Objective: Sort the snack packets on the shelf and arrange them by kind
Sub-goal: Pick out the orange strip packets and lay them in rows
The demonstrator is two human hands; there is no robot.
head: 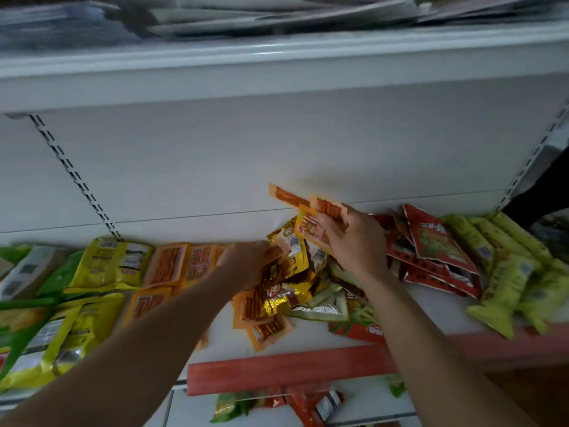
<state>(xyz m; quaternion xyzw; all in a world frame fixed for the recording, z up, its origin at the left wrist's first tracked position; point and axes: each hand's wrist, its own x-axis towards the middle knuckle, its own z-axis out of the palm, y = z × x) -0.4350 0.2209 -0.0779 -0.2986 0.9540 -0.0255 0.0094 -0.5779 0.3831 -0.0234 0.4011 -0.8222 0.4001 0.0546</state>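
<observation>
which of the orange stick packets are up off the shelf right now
The fanned bunch gripped in the right hand, raised in front of the white back panel. The other orange packets lie flat on the shelf, near the left hand.

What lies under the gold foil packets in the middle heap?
Orange stick-snack packets and a green-edged silver packet stick out beneath the gold foil packets. Anything deeper is covered.

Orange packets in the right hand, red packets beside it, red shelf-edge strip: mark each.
orange packets [289,197]: head view, on the topmost fanned packet.
red packets [431,238]: head view, on the topmost packet's face.
shelf-edge strip [277,375]: head view, on its front face.
</observation>
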